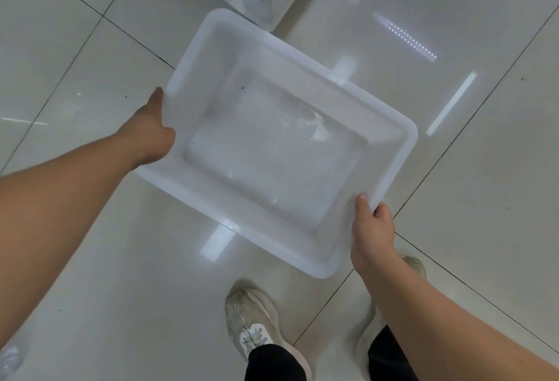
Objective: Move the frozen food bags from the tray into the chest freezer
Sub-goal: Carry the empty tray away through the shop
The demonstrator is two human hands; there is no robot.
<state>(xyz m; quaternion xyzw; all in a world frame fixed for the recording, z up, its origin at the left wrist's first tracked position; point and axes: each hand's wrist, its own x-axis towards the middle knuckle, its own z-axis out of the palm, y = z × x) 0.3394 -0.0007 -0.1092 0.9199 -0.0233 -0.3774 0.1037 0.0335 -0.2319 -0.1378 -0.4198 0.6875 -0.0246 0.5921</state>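
Tray (305, 84) translucent white, bare inside, left hand (151, 132) clamped on its left rim, right hand (373, 229) gripping its near-right corner, above glossy tiled floor (90, 48).

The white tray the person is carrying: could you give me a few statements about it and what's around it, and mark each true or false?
1. Both hands grip the tray by its rim. True: the left hand and the right hand hold opposite sides.
2. The tray is full of frozen food bags. False: no bags show in it.
3. The tray is held above a tiled floor. True.
4. The person is barefoot. False: a pale shoe shows below the tray.
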